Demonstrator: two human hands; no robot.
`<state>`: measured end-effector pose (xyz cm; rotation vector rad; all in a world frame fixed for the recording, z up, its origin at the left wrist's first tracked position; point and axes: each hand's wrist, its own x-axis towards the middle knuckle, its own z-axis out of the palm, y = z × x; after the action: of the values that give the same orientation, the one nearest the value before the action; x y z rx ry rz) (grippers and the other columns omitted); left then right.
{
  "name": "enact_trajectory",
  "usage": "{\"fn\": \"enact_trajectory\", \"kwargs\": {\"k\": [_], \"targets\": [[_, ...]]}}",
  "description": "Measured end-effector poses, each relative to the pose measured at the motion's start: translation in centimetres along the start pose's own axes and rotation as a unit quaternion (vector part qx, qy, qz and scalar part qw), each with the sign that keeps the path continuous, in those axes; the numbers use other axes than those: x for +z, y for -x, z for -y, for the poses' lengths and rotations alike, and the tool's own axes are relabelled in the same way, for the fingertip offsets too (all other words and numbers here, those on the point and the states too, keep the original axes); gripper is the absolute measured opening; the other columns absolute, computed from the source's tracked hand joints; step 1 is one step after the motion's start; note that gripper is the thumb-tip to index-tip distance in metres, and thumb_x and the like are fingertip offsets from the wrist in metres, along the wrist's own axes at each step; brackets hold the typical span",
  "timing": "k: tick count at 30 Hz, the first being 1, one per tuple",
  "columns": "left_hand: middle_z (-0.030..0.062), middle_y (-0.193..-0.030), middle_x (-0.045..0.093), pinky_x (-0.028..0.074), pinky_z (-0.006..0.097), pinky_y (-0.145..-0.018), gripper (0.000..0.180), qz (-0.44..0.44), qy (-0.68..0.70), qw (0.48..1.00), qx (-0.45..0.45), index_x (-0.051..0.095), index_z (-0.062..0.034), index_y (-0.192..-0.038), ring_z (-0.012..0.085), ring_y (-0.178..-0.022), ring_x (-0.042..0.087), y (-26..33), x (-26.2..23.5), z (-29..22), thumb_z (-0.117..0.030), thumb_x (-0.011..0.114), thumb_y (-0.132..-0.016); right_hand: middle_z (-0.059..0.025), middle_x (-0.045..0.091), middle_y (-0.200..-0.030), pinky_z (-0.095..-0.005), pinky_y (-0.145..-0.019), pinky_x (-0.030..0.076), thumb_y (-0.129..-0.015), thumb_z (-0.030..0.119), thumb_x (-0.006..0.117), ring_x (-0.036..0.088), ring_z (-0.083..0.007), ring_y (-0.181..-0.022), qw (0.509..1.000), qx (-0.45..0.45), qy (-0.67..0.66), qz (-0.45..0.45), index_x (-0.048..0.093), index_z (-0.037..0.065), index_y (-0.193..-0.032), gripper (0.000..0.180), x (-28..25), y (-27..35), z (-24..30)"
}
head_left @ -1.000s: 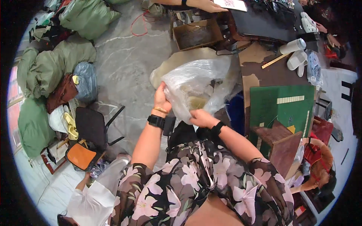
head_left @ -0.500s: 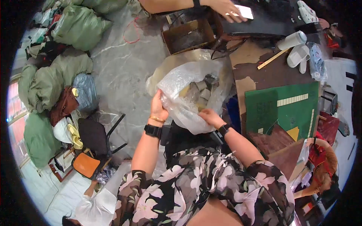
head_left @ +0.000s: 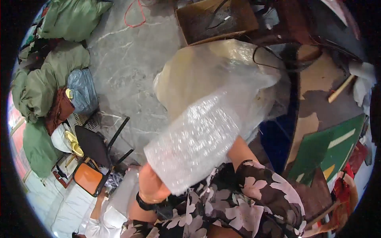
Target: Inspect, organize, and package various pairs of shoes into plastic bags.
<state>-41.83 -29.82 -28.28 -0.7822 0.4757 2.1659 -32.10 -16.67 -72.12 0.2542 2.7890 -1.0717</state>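
Observation:
A crinkled clear plastic bag (head_left: 202, 131) stretches in front of me, its near end raised close to my body. My left hand (head_left: 152, 184) is closed on the bag's lower left edge, the fingers partly behind the plastic. My right forearm (head_left: 240, 152) reaches up to the bag and passes out of sight at it; the plastic hides my right hand, so its fingers do not show. Beyond lies a larger yellowish translucent bag (head_left: 186, 75), the clear one overlapping it. What the clear bag contains cannot be made out now.
An open cardboard box (head_left: 216, 23) stands beyond the bags. To the right are a worn brown board (head_left: 313, 83), a green cutting mat (head_left: 341, 146) and a wooden-handled tool (head_left: 341, 88). A black chair (head_left: 93, 144) and several green sacks (head_left: 73, 20) line the left. Another person's white sleeve (head_left: 113, 212) shows lower left.
The clear bag's near end has come up toward me, covering its opening and the grey pieces inside. My left hand moved down and nearer; my right hand went out of sight. The view shifted.

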Motion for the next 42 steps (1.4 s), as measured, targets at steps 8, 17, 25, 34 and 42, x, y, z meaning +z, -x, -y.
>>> {"fn": "enact_trajectory", "kwargs": {"k": [8, 17, 25, 34, 42], "targets": [[0.0152, -0.135, 0.049, 0.036, 0.051, -0.104, 0.049, -0.061, 0.009, 0.998, 0.03, 0.042, -0.0029, -0.135, 0.0333, -0.123, 0.049, -0.8, -3.3, 1.0, -0.032, 0.04, -0.096, -0.0231, 0.056, -0.118, -0.0456, -0.088, 0.046, -0.069, 0.035, 0.069, 0.055, -0.0407, -0.104, 0.997, 0.0, -0.047, 0.058, 0.054, 0.005, -0.12, 0.061, 3.0, -1.4, 0.2], [0.0138, -0.131, 0.053, 0.039, 0.048, -0.102, 0.048, -0.063, -0.031, 0.996, 0.059, 0.045, -0.002, -0.132, 0.031, -0.119, 0.052, -1.6, -3.7, 0.8, -0.035, 0.039, -0.097, -0.0218, 0.06, -0.111, -0.0457, -0.086, 0.047, -0.068, 0.035, 0.069, 0.057, -0.0403, -0.101, 0.992, 0.04, -0.064, 0.104, 0.057, 0.005, -0.116, 0.058, 1.7, 2.8, 1.2], [0.0111, -0.131, 0.053, 0.041, 0.039, -0.101, 0.047, -0.174, -0.203, 0.958, 0.106, 0.045, 0.0026, -0.131, 0.0243, -0.117, 0.053, -1.2, -2.5, -2.9, -0.033, 0.038, -0.101, -0.018, 0.064, -0.08, -0.0438, -0.068, 0.05, -0.065, 0.027, 0.069, 0.063, -0.0361, -0.076, 0.962, 0.206, -0.131, 0.123, 0.064, 0.003, -0.092, 0.036, -19.6, 4.8, 11.4], [0.0089, -0.126, 0.056, 0.043, 0.036, -0.096, 0.045, -0.097, -0.271, 0.955, 0.071, 0.049, 0.0013, -0.127, 0.0214, -0.112, 0.055, -3.2, -2.3, -4.4, -0.034, 0.043, -0.1, -0.0139, 0.067, -0.087, -0.0352, -0.072, 0.051, -0.066, 0.011, 0.071, 0.064, -0.0265, -0.074, 0.941, 0.206, -0.121, -0.238, 0.062, -0.001, -0.103, 0.039, -42.7, 15.2, 21.0], [0.0071, -0.116, 0.061, 0.046, 0.033, -0.09, 0.044, -0.109, -0.314, 0.943, 0.006, 0.054, 0.0, -0.121, 0.0187, -0.104, 0.058, -4.1, -2.4, -3.3, -0.037, 0.047, -0.098, -0.0087, 0.063, -0.103, -0.0295, -0.079, 0.048, -0.074, -0.007, 0.059, 0.059, -0.0166, -0.09, 0.678, 0.299, -0.316, -0.592, 0.057, -0.002, -0.113, 0.04, -53.1, 22.9, 18.2]]}}
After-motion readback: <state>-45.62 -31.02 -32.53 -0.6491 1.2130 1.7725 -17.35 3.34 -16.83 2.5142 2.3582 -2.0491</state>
